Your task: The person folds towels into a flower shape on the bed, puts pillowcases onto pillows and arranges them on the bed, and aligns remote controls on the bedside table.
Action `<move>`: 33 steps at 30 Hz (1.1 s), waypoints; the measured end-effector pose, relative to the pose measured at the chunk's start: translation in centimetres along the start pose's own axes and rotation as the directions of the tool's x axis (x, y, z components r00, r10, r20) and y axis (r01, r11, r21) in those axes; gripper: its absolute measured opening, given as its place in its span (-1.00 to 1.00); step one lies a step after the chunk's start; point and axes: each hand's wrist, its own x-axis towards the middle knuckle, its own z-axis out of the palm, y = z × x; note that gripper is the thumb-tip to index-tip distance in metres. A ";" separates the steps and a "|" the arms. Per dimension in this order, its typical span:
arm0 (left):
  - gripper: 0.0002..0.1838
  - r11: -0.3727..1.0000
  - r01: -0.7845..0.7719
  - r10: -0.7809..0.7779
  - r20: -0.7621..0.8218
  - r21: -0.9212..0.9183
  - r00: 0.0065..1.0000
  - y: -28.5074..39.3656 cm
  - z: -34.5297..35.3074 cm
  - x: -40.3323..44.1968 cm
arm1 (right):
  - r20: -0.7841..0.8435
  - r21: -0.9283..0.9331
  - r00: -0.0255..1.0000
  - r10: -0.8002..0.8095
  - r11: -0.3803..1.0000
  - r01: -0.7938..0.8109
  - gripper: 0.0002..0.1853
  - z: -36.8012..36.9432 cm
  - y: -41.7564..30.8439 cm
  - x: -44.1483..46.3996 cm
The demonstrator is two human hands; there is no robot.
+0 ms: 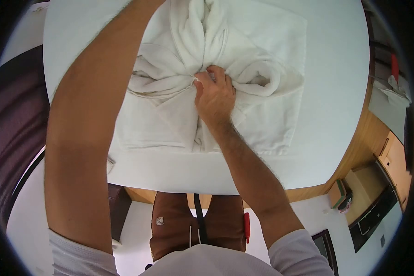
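Note:
White towels point(262, 124) lie folded and gathered on the white surface, with rolled folds spreading left, right and upward from a centre. My right hand point(215, 94) is at that centre, its fingers bent and closed on the gathered towel cloth. A rolled loop of towel point(273, 78) sits just right of this hand. My left forearm reaches up past the left side of the towels and leaves the frame at the top, so my left hand is out of sight.
The white-covered surface point(336, 92) has a wooden edge near my body. A dark maroon padded piece point(14, 124) stands at the left. At the lower right are an open cardboard box point(365, 188) and a small green-sided box point(337, 193).

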 end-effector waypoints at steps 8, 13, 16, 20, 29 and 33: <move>-0.70 0.999 -0.026 0.038 -0.268 0.047 0.963 0.8 -2.6 -11.9 | -0.009 0.044 1.000 -0.017 0.999 0.017 -0.82 -0.1 0.2 0.5; -0.72 0.370 0.684 -0.861 0.046 -0.628 0.507 1.5 -3.8 -31.3 | 0.054 0.039 0.998 0.017 0.999 -0.019 -0.83 -0.1 0.4 0.4; -0.58 0.080 0.568 -0.885 0.203 -0.819 0.418 2.0 -1.7 -35.5 | 0.116 0.023 0.993 0.024 0.999 -0.027 -0.83 -0.4 0.3 0.9; -0.43 -0.230 0.456 -0.673 0.479 -0.860 0.564 0.5 -1.0 -33.4 | 0.215 0.055 0.974 0.065 0.995 -0.078 -0.84 -0.7 0.6 1.9; -0.53 -0.115 0.592 -0.520 0.556 -0.798 0.648 1.7 2.9 -29.7 | 0.624 0.125 0.761 0.180 0.938 -0.324 -0.82 -1.7 1.9 6.3; -0.60 0.419 0.509 -0.526 0.256 -0.752 0.811 -0.2 5.1 -30.1 | 0.609 0.102 0.782 0.129 0.966 -0.239 -0.79 -1.3 2.5 6.4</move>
